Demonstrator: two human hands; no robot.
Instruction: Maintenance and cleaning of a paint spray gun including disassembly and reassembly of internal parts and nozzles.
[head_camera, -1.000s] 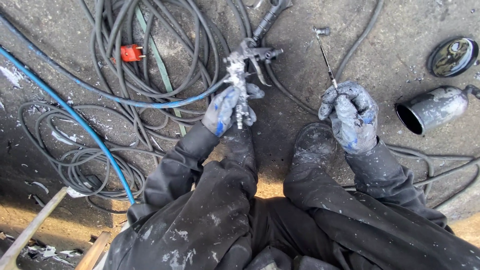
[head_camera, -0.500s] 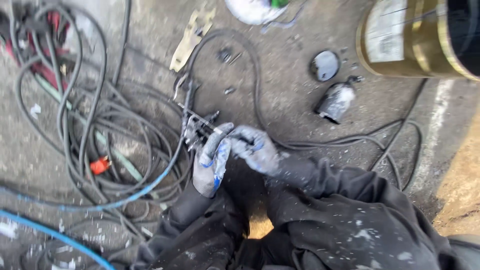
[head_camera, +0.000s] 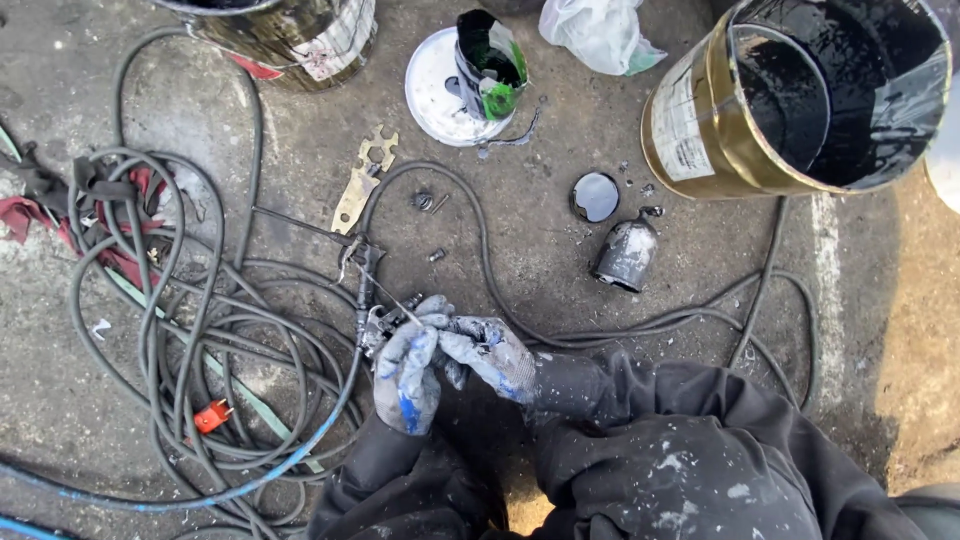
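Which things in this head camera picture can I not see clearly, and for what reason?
- Spray gun, head view: its body is mostly covered by the gloved left hand and right hand; the grip on it cannot be judged.
- Large tin of black liquid: cut off by the top edge.
- Small parts on the ground: too small to identify.
- Dark bucket: only its lower part shows.

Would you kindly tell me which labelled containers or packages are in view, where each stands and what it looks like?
Large drum: top right, round, gold metal, holding black liquid, pale rectangular label on its side.
Second can: top left, round, dark and paint-streaked, worn white and red label.
Small can: top centre on a white lid, black with a green label.
Plastic bag: top centre, crumpled, white.
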